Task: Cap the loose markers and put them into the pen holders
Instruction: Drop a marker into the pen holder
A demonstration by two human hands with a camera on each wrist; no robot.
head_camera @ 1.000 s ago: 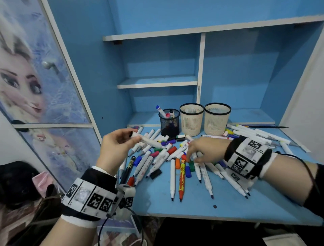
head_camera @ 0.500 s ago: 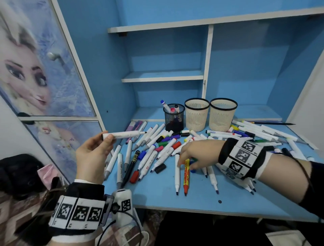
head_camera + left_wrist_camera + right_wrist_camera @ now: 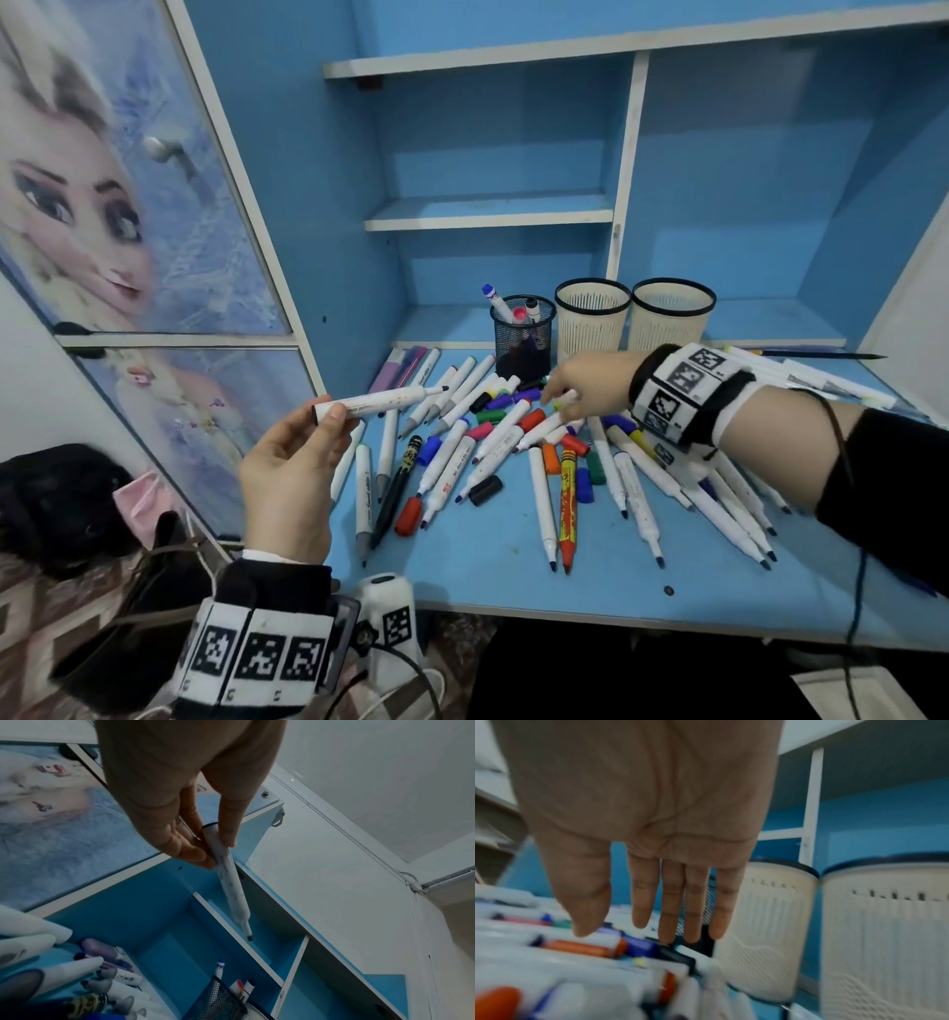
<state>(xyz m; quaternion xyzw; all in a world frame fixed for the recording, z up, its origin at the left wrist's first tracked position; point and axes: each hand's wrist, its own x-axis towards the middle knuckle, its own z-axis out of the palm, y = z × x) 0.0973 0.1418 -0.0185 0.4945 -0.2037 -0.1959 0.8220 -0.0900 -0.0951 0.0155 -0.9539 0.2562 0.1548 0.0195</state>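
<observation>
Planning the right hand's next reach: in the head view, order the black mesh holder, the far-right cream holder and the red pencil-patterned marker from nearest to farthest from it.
From the right hand:
1. Black mesh holder, just behind its fingertips.
2. Far-right cream holder, behind the wrist.
3. Red pencil-patterned marker, toward the desk's front edge.

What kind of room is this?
Probably a child's bedroom or study corner: a blue desk with built-in shelves, a cartoon princess picture on the cabinet door, and markers scattered about.
</observation>
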